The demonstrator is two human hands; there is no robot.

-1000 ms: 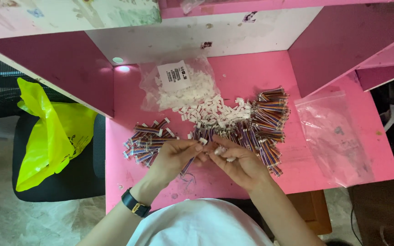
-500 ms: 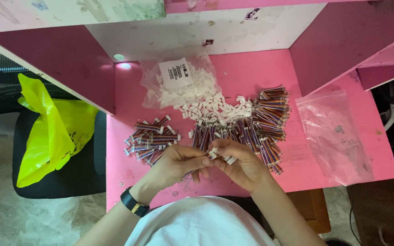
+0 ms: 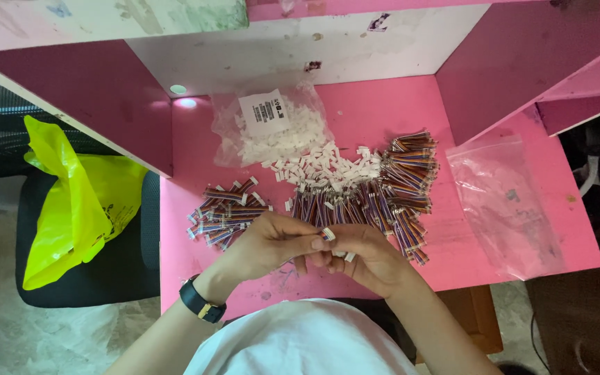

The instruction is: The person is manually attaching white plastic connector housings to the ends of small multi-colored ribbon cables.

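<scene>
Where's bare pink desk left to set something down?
Free: the strip between the wire pile and the empty clear bag, and the back right corner behind them. Crowded: the middle, with white connectors, the finished bundle and both hands.

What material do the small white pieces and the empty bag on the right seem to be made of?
White pieces: probably moulded plastic, matte and opaque, with blocky, uniform shapes. Empty bag: thin clear plastic film, glossy; the pink table shows through it, and it is wrinkled.

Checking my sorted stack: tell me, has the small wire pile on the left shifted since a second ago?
No. The small wire pile lies the same way below the clear bag of white connectors.
</scene>
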